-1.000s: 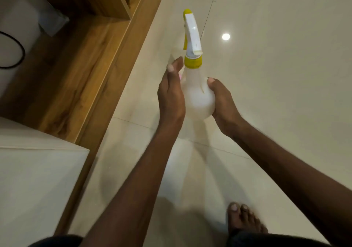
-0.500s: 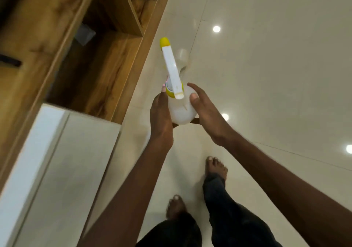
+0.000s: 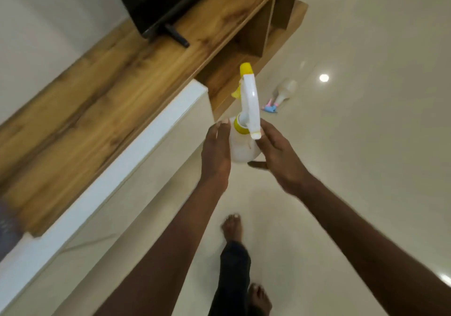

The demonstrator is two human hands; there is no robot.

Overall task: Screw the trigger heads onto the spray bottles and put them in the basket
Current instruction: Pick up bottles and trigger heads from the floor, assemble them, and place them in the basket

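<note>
Near: my bare feet (image 3: 233, 228) are mid-stride on glossy floor tile (image 3: 366, 145). Slick surface plus walking with eyes on the load means a slip is possible, and both arms are busy.

Mid: I'm carrying a white spray bottle (image 3: 241, 148) with a yellow collar (image 3: 240, 126) and its white trigger head (image 3: 250, 101) on top, yellow nozzle tip pointing away from me. The left hand (image 3: 216, 149) lies flat against the bottle's left side, fingers (image 3: 220, 129) nearly straight. The right hand (image 3: 275, 153) cups the right side with the thumb under the base. So both sets of fingers press on the bottle rather than wrap it. That's a weak hold; a jolt could pop the bottle out, most likely forward.

I can't tell whether the collar is fully threaded. If it's loose, the head may tilt or come off when the bottle lands in the basket.

Left: the white cabinet edge (image 3: 151, 140) and the wooden shelf (image 3: 85, 101) sit near my left elbow line, so a swing that way could clip them.

Far: a second bottle (image 3: 285, 91) lies on its side on the floor, with a pink and blue head (image 3: 269, 107) just beside its neck; apparently not yet assembled. It's close to my walking line, so it's a trip or kick hazard.

No basket in view, so the drop point is unconfirmed.
</note>
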